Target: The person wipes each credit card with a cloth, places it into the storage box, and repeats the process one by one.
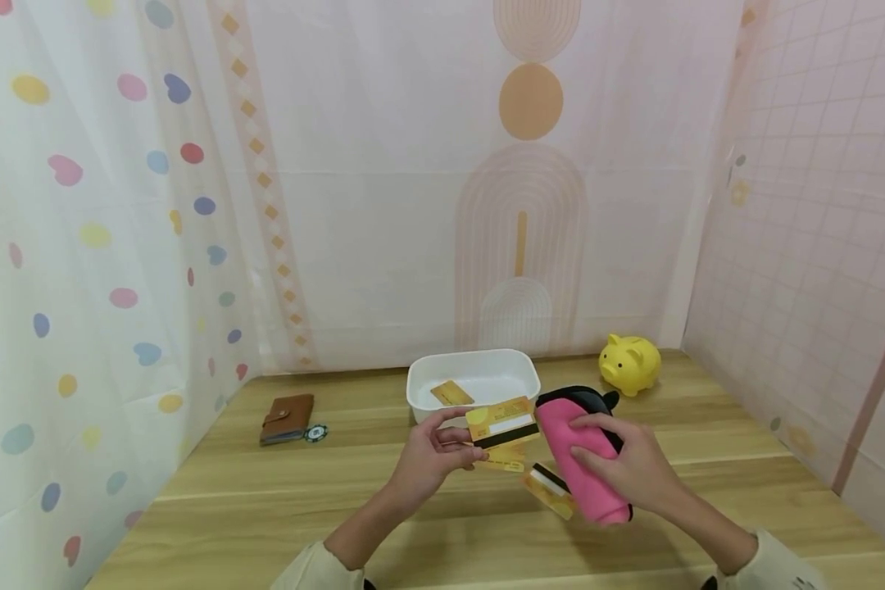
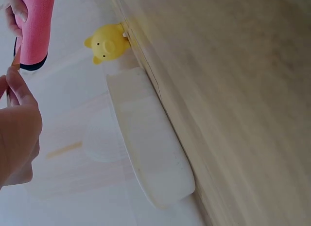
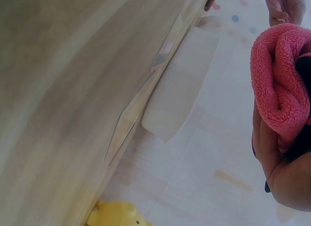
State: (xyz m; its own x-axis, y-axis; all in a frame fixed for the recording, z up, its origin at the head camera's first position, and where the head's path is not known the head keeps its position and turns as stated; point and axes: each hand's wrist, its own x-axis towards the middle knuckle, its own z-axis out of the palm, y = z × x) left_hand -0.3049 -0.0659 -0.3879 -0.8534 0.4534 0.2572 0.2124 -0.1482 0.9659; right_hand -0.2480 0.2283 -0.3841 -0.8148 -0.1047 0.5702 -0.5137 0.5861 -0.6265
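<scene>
At the middle of the counter point(image 1: 251, 524), handling looks partway along, with one yellow card in hand.
The left grip point(image 1: 424, 455) pinches the held card point(image 1: 503, 424); the right grip point(image 1: 634, 463) is clamped round a pink plush roll point(image 1: 578, 451) at about 4 o'clock from it, and whether card and roll touch I cannot tell. One tub card point(image 1: 452, 393) lies inside the white tub point(image 1: 501, 365), towards 11 o'clock, perhaps dealt with; a lower card point(image 1: 512, 465) at 6 and a striped card point(image 1: 548, 492) at 5 lie outside, seemingly left to do. The roll partly covers the striped card, the held card the lower one. A piggy bank point(image 1: 630, 366) stands at 2 o'clock; a brown wallet point(image 1: 289, 416) and poker chip point(image 1: 315, 433) lie near 9.
</scene>
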